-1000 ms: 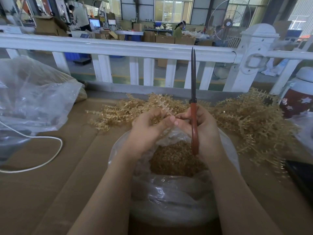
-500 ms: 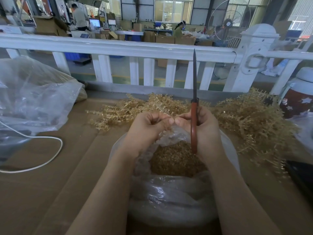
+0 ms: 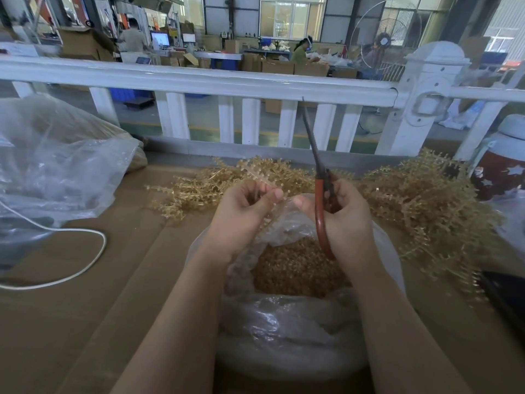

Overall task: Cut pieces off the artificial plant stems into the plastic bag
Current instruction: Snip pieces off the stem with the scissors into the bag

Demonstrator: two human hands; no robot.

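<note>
My left hand (image 3: pixel 244 214) pinches a thin golden plant stem (image 3: pixel 257 173) that runs up and to the left from its fingertips. My right hand (image 3: pixel 345 217) grips scissors (image 3: pixel 319 191) with red-brown handles, blades together and pointing up, tilted slightly left. Both hands hover over the open clear plastic bag (image 3: pixel 284 334), which holds a heap of golden cut pieces (image 3: pixel 295 268). Piles of golden stems lie on the table behind the bag, one on the left (image 3: pixel 199 189) and a larger one on the right (image 3: pixel 420 206).
A big clear plastic bag (image 3: pixel 54 166) sits at the left, with a white cord (image 3: pixel 71 268) looping over the brown cardboard tabletop (image 3: pixel 85 322). A white railing (image 3: pixel 199 81) borders the far edge. A red-and-white jar (image 3: pixel 500 166) stands at right, a dark object (image 3: pixel 505 294) below it.
The scissors have tilted so their tip leans left. My two hands have drawn slightly apart, and the stem now sticks out further from my left fingers.
</note>
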